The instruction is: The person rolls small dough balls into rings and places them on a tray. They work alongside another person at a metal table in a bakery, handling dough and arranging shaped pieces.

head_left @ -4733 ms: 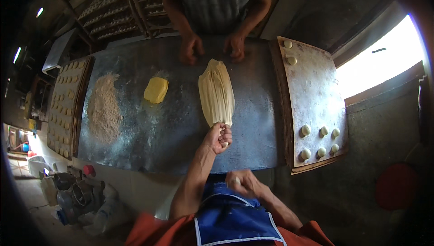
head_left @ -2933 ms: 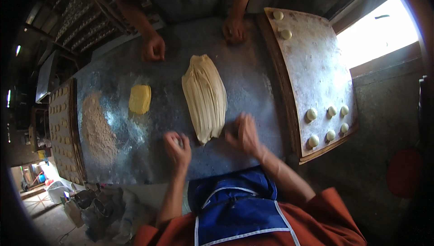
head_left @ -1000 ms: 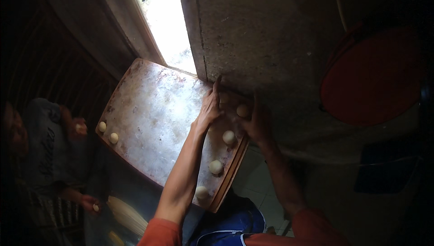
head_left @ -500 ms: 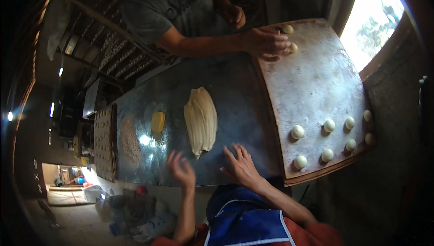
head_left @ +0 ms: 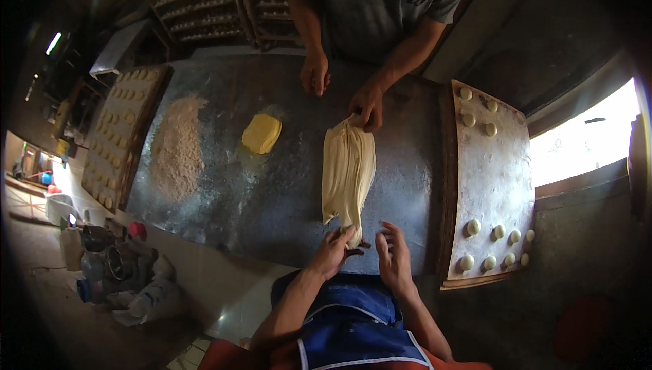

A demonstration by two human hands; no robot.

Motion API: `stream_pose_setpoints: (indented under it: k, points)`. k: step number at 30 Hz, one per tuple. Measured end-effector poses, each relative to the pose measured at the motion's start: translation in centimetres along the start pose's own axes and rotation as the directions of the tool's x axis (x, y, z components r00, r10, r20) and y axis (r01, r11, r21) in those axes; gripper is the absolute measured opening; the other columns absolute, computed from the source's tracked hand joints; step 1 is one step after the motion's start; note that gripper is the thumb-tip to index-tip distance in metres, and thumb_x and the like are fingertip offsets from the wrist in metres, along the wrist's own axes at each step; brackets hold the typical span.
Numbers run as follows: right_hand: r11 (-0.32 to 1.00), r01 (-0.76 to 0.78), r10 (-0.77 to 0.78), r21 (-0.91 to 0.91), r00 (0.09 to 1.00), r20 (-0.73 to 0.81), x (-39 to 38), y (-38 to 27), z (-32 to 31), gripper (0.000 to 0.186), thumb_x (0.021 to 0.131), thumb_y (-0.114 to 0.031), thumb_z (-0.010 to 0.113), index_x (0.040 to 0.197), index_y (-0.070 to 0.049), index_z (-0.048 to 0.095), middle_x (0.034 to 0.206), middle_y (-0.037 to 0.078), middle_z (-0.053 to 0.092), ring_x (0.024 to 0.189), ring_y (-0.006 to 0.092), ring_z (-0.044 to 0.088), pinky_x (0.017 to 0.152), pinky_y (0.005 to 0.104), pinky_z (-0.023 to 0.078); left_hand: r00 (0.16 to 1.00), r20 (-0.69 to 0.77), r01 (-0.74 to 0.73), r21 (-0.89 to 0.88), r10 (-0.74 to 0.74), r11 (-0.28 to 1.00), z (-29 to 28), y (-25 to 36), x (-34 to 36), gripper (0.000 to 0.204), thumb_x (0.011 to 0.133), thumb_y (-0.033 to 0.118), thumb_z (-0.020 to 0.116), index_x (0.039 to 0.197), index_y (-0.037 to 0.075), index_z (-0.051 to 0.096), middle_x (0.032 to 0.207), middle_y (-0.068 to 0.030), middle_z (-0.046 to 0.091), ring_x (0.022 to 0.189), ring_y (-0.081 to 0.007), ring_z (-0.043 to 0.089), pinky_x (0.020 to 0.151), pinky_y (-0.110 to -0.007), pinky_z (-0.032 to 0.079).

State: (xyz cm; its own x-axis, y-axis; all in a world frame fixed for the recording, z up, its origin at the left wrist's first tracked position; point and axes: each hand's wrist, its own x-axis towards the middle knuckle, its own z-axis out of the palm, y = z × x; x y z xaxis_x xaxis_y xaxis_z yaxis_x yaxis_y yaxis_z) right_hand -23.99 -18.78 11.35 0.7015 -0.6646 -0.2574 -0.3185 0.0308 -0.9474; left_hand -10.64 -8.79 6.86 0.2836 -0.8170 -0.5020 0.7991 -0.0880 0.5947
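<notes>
A long, ridged slab of pale dough (head_left: 348, 173) lies lengthwise on the dark metal table (head_left: 272, 200). My left hand (head_left: 330, 253) is closed on its narrow near end, thumb on top. Just right of that end, my right hand (head_left: 395, 260) is raised with fingers apart and nothing in it. Across the table, a co-worker's hand (head_left: 369, 107) touches the far end of the slab. The co-worker's other hand (head_left: 315, 75) hangs half curled above the far side of the table.
Left of the dough sit a yellow block of fat or dough (head_left: 261, 133) and a heap of flour (head_left: 178, 149). A tray (head_left: 492, 173) with several dough balls stands at the right, another filled tray (head_left: 145, 132) at the left. Racks (head_left: 204, 3) rise behind.
My left hand has moved right and taken hold of the dough's near end. The co-worker's hand has left the right tray, where more balls now lie, and reached the dough. The view has shifted.
</notes>
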Motion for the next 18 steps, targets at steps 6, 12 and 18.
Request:
stream_pose_setpoints:
  k: [6, 12, 18]
  points:
    - [0.509, -0.583, 0.446, 0.633, 0.808, 0.386, 4.8, 3.7, 4.7, 0.041, 0.109, -0.042, 0.049, 0.104, -0.003, 0.062, 0.073, 0.004, 0.058, 0.058, 0.0164, 0.053, 0.052, 0.0303, 0.042, 0.798, 0.225, 0.405, 0.487, -0.56, 0.774, -7.0, 4.1, -2.7, 0.076, 0.102, 0.069, 0.036, 0.116, 0.0, 0.063, 0.1, -0.0111, 0.072, 0.091, -0.0253, 0.075, 0.078, -0.04, 0.061]
    - [0.732, 0.135, -0.211, -0.668, 0.977, -0.034, 0.5, 0.7, 4.9, 0.039, 0.104, -0.031, 0.056, 0.078, -0.002, 0.058, 0.063, 0.019, 0.058, 0.057, 0.0375, 0.056, 0.058, 0.05, 0.044, 0.922, 0.277, 0.365, -0.39, -0.27, 0.845, -2.4, 1.0, 7.8, 0.037, 0.102, 0.043, 0.054, 0.099, 0.007, 0.06, 0.074, 0.0001, 0.051, 0.06, -0.0128, 0.047, 0.057, -0.029, 0.045]
    - [0.871, 0.351, -0.484, 0.344, 0.497, 0.72, -5.8, -10.3, 1.6, 0.018, 0.096, -0.019, 0.069, 0.094, 0.0, 0.07, 0.088, 0.018, 0.072, 0.082, 0.0369, 0.07, 0.074, 0.0463, 0.053, 0.964, 0.172, 0.26, -0.438, -0.204, 0.86, -0.9, 1.1, 7.1, 0.023, 0.099, 0.033, 0.054, 0.087, 0.014, 0.053, 0.063, 0.0074, 0.033, 0.047, -0.0056, 0.029, 0.045, -0.024, 0.029]
